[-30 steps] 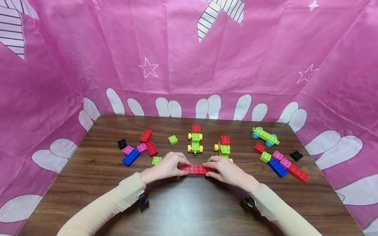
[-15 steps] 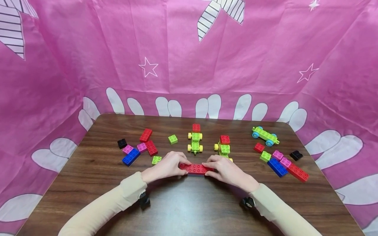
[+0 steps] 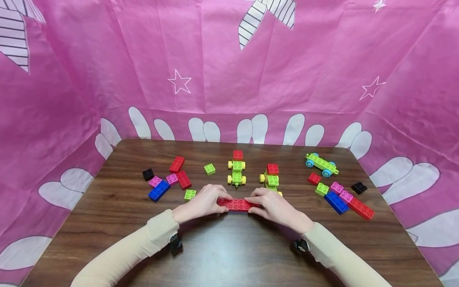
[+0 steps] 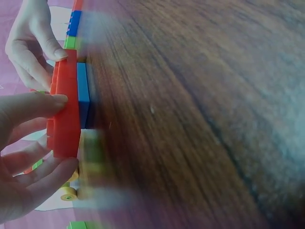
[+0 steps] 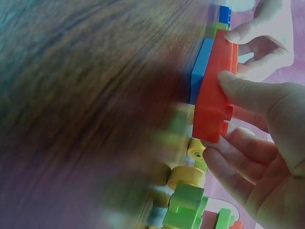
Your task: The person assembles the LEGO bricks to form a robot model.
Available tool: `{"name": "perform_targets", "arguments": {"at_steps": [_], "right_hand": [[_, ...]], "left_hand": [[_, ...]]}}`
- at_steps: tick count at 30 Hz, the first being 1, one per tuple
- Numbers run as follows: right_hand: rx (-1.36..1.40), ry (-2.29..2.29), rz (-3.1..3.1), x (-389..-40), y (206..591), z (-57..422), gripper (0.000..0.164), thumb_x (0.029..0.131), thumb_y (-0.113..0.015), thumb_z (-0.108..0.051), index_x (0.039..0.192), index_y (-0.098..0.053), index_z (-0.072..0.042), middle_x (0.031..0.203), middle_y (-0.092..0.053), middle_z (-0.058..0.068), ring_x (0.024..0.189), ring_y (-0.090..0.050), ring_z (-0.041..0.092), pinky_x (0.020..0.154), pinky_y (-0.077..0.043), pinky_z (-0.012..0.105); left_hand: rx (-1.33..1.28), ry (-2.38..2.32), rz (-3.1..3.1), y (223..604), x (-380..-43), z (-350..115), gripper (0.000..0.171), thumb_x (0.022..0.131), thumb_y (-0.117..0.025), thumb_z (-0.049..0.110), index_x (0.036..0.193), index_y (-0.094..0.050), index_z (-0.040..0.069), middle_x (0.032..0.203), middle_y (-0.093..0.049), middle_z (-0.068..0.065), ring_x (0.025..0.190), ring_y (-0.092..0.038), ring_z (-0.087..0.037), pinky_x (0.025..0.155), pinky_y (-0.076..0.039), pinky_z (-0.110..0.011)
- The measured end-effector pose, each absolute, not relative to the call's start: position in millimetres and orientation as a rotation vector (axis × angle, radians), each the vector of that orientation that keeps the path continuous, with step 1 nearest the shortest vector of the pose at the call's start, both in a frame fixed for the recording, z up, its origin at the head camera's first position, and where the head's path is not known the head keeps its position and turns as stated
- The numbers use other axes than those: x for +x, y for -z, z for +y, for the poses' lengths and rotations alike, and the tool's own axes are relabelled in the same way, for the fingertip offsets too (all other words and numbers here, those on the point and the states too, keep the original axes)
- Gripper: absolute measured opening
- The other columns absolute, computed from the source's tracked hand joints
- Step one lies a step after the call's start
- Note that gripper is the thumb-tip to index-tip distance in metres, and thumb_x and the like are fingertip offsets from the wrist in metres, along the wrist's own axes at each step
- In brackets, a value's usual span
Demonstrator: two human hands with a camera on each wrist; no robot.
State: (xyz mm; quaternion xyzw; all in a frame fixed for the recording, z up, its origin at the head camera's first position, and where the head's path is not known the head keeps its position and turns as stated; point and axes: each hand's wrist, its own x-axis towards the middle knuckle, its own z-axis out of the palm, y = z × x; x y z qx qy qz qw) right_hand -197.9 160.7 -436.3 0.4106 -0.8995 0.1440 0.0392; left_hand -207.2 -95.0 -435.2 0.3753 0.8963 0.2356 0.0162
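Two red building bricks (image 3: 233, 205) form a row, end to end, at the middle of the table, on top of a blue brick (image 4: 83, 98). Their overhanging ends stick out past the blue one, which lies low against the wood. My left hand (image 3: 204, 202) pinches the left end of the red row between thumb and fingers. At the opposite end, my right hand (image 3: 274, 206) pinches the row the same way, its thumb on the near side (image 5: 214, 95). The fingers hide both ends of the row in the head view.
Behind the hands stand two green cars with yellow wheels (image 3: 236, 173), (image 3: 271, 181), and red bricks. A blue-wheeled green car (image 3: 321, 164) is at back right. Loose bricks lie left (image 3: 159, 191) and right (image 3: 336, 202). A green brick (image 3: 190, 194) sits beside my left hand.
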Motion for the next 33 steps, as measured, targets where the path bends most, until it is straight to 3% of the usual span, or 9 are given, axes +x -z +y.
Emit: {"name": "perform_targets", "arguments": {"at_steps": [16,33], "right_hand": [[1.233,-0.349,-2.756,-196.7,437.0,156.1,0.035,0.081,-0.071,-0.037,0.111,-0.07,-0.02,0.093,-0.064,-0.005,0.081,-0.056,0.005,0.075,-0.053,0.021],[1.244,-0.343,-2.721,-195.7,434.4,154.4,0.033,0.082,-0.07,-0.036,0.11,-0.07,-0.018,0.093,-0.064,-0.004,0.081,-0.057,0.006,0.073,-0.052,0.024]], "left_hand": [[1.126,-0.702,2.797,435.8,-203.4,-89.5,0.031,0.076,-0.077,0.028,0.104,-0.072,0.016,0.099,-0.068,0.001,0.09,-0.063,-0.011,0.078,-0.051,-0.028],[1.181,-0.69,2.779,434.6,-201.6,-95.8,0.034,0.078,-0.075,0.028,0.11,-0.068,0.017,0.096,-0.062,0.003,0.083,-0.057,-0.01,0.071,-0.048,-0.024]]}}
